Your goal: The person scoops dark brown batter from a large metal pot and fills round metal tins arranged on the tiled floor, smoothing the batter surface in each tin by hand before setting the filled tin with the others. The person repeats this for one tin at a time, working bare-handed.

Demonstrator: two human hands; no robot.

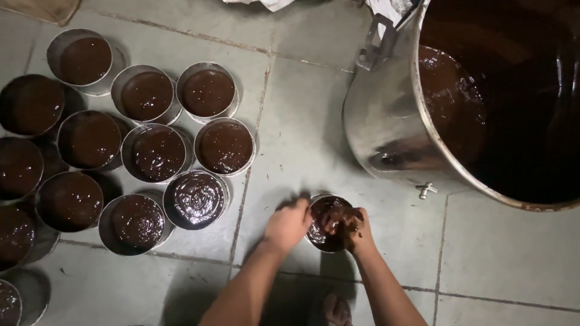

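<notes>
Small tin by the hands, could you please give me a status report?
Left hand grips small tin rim. Right hand, smeared, inside it. Filled tins left, big pot right.

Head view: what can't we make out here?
- Small tin: rim and contents mostly hidden by the left hand and the paste-smeared right hand.
- Big steel pot: cut off by the top and right edges; its depth is lost in shadow.
- Filled tins at far left: cropped by the frame edge, and dim.
- Foot: cut off at the bottom.

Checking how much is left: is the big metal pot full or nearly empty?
Partly full: dark brown paste lies inside the big metal pot, well below its rim.
</notes>
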